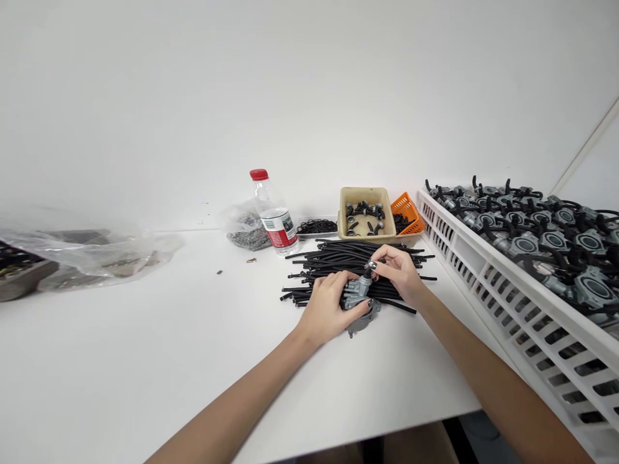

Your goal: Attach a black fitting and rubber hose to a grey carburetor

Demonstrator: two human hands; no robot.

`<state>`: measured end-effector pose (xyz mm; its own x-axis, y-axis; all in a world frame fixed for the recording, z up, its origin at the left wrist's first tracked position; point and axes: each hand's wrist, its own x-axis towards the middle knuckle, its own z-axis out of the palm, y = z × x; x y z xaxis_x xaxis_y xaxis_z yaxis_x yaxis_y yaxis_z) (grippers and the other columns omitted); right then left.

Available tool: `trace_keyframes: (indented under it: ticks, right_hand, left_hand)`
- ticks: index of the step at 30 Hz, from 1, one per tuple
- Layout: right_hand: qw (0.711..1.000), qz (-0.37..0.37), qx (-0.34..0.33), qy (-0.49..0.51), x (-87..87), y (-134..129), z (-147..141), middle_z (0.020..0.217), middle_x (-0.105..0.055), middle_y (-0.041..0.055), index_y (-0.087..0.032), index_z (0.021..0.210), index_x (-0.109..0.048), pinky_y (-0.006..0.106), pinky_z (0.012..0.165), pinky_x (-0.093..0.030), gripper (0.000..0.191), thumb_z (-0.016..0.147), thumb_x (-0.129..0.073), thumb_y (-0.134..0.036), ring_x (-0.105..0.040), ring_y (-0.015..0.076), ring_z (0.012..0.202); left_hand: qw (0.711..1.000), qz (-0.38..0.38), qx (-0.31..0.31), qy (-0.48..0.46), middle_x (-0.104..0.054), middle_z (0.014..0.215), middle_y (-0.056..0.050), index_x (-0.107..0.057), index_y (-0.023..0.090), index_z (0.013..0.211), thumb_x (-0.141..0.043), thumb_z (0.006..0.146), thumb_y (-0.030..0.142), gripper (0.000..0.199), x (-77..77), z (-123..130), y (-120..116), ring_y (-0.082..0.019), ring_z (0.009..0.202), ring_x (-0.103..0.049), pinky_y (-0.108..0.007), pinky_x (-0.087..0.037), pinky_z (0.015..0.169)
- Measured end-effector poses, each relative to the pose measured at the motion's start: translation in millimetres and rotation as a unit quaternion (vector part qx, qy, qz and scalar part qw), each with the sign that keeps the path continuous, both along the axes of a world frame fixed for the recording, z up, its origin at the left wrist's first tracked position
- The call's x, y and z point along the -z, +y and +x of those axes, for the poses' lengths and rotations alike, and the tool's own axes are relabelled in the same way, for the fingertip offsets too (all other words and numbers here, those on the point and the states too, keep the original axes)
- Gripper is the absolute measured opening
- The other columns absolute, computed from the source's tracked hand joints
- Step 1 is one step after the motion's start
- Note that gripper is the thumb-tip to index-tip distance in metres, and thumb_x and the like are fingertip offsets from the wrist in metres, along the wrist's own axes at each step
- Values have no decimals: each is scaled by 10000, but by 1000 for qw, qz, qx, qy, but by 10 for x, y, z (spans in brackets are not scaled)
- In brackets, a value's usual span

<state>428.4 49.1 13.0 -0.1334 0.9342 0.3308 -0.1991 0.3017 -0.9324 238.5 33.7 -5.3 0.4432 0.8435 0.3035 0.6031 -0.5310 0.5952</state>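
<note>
My left hand point(326, 310) is wrapped round a grey metal carburetor point(363, 319), holding it just above or on the table at the near edge of a pile of black rubber hoses point(338, 252). At the carburetor's upper end, the fingertips of my right hand point(400, 274) pinch a small black cap-like part point(367, 272). This part touches the top of the carburetor; how far it is seated I cannot tell. My left fingers cover some of the carburetor body.
A white slotted crate point(464, 238) of carburetors stands at right. Behind the hoses are a cream tray point(365, 193) of small parts, an orange basket point(409, 209) and black rings point(316, 226). A red-capped bottle point(276, 222) and plastic bags point(116, 254) lie further left.
</note>
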Motion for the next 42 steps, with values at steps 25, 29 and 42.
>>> trace_keyframes:
  ticks: [25,29,42]
  right_hand:
    - [993,68,77,-66,67,52,14,729,-718,25,-227,766,-761,314,613,-509,324,679,-904,-505,-626,160,652]
    - [995,48,52,-67,75,78,52,771,-736,30,-225,791,-759,334,678,-559,354,682,-897,-532,-675,184,725]
    - [999,16,-19,-47,29,59,119,845,-811,48,-230,911,-822,274,607,-506,364,745,-855,-553,-623,131,650]
  left_hand:
    - [1000,-17,-5,-6,-749,1149,-105,-598,219,1068,-543,818,503,382,-22,3,1,-346,1121,-660,-567,-433,1024]
    - [1000,-22,-11,-13,-749,1121,-112,-598,208,1052,-522,810,520,402,-35,20,1,-340,1092,-661,-569,-427,1027]
    - [999,-32,-11,-15,-746,1152,-115,-602,211,1061,-518,793,526,422,-47,20,-12,-348,1122,-655,-561,-412,1037]
